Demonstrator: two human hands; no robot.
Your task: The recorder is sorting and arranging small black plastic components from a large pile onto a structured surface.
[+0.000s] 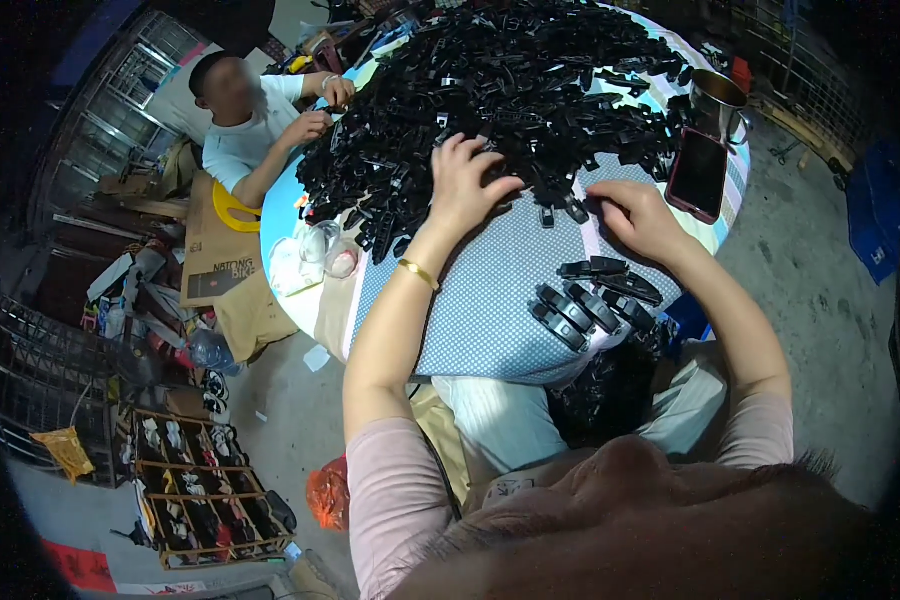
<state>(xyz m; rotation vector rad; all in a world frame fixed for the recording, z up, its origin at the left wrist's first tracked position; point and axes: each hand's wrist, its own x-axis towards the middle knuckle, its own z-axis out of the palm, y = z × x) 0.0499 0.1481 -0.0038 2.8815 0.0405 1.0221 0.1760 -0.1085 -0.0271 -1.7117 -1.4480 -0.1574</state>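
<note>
A large heap of small black plastic clips (510, 70) covers the far side of the round table. My left hand (462, 182) rests at the heap's near edge, its fingers spread over the clips and its thumb reaching right. My right hand (638, 212) is at the heap's right front, fingers loosely bent and apart, with nothing visible in them. Just left of its fingertips lies a single black clip (576, 209), and a smaller black piece (547, 217) sits beside that. Nearer to me, several black clips (580, 310) lie grouped in a row at the table's front edge.
A phone (698, 174) and a metal mug (718, 100) stand on the right side of the patterned tablecloth (480, 300). Clear plastic containers (315, 250) sit at the left edge. Across at the left, another person (255, 120) handles clips. A shoe rack (205, 490) stands on the floor.
</note>
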